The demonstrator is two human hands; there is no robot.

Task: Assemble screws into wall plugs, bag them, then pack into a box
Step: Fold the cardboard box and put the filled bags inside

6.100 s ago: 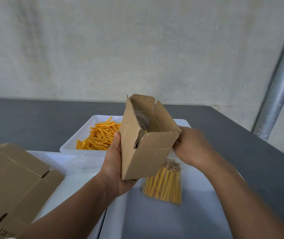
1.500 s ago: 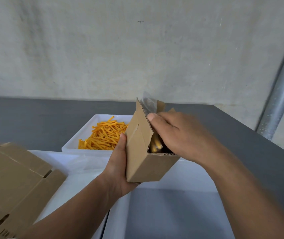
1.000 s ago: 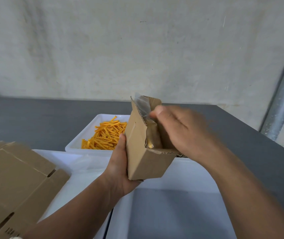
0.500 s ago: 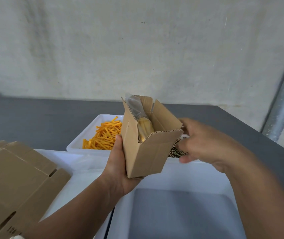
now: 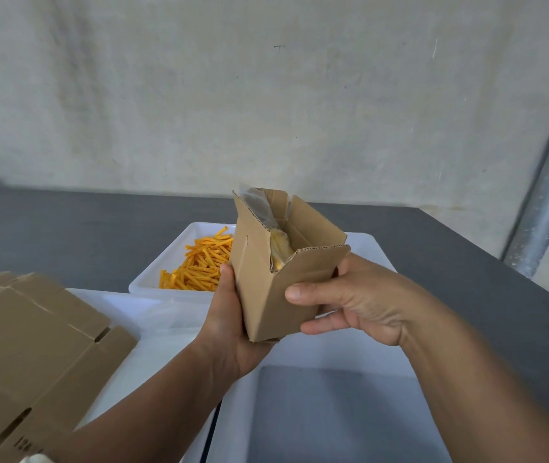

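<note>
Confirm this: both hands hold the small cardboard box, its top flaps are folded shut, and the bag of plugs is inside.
Not shut: the head view shows the small cardboard box open at the top, its flaps standing up. The rest holds: left hand and right hand hold it, bag of plugs inside.

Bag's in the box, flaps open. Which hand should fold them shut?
Probably right. The left hand cradles the box from below, carrying it; the right hand only steadies its side, under the open flaps.

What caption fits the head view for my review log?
Open cardboard box, bagged wall plugs inside, held by left hand and right hand over a white tray.
</note>
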